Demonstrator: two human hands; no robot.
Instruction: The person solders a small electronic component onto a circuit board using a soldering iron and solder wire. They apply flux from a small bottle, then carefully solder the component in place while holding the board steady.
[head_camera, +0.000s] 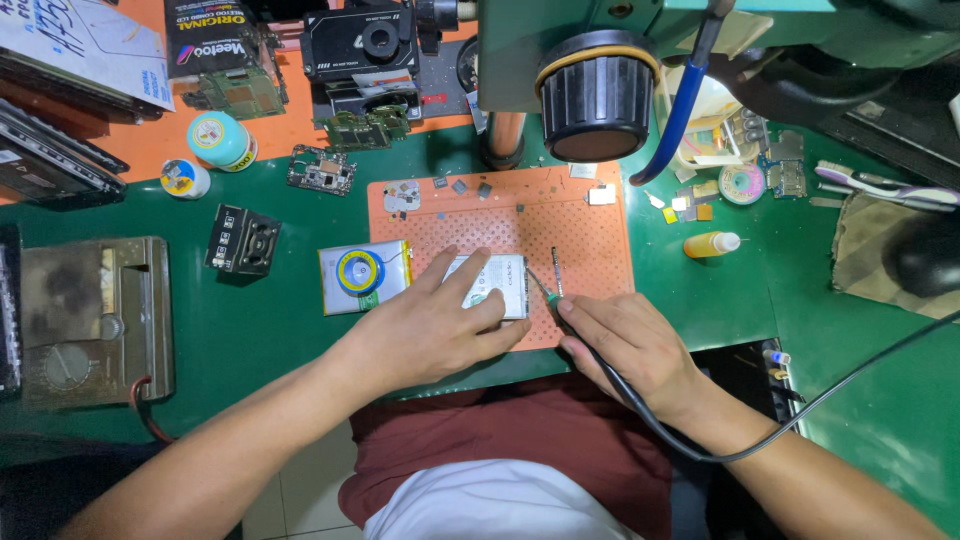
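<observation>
Head view: left hand (430, 330) lies flat, fingers spread, pressing the white battery (490, 282) onto the orange work mat (590, 235). Right hand (630, 345) has its fingers closed around a corded soldering iron (556, 285), tip just beside the battery's right edge. A second battery with a solder-wire spool (360, 272) lies left, on the green bench (270, 330).

Head camera, steeply downward, close over green workbench (300, 330)
</observation>
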